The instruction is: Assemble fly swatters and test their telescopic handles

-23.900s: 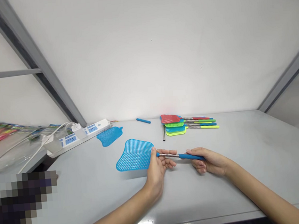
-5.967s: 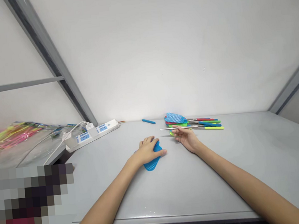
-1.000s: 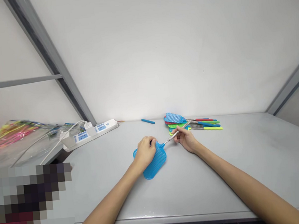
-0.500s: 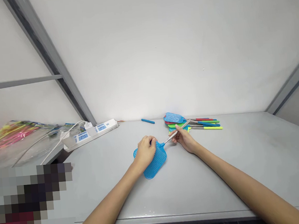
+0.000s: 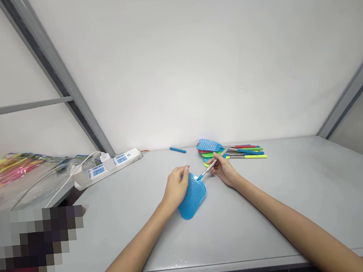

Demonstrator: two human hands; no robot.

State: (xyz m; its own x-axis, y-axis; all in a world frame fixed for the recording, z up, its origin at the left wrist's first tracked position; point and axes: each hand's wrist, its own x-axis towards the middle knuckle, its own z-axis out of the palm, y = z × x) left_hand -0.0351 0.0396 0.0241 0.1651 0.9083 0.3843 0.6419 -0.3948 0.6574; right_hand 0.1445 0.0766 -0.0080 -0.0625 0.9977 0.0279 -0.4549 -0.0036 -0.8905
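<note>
A blue fly swatter (image 5: 192,197) with a thin metal rod slants over the table between my hands. My left hand (image 5: 177,188) pinches the left edge of its perforated head, thumb on top. My right hand (image 5: 223,170) is closed around the metal rod, whose bare end points to the upper right and has no grip on it. Just behind my right hand lies a pile of fly swatters (image 5: 210,144) with blue, red and green heads and coloured handles. A loose blue handle tube (image 5: 178,150) rests near the wall.
A white power strip (image 5: 112,166) with plugs and cables lies at the table's back left. Beyond it are plastic bags of colourful items (image 5: 16,169). Grey metal frame posts (image 5: 66,91) stand at both sides, and a white wall (image 5: 175,68) closes off the back.
The swatter's head has turned, and my left hand has shifted its hold to the left edge. My right hand keeps its grip on the rod. The camera view has shifted slightly.
</note>
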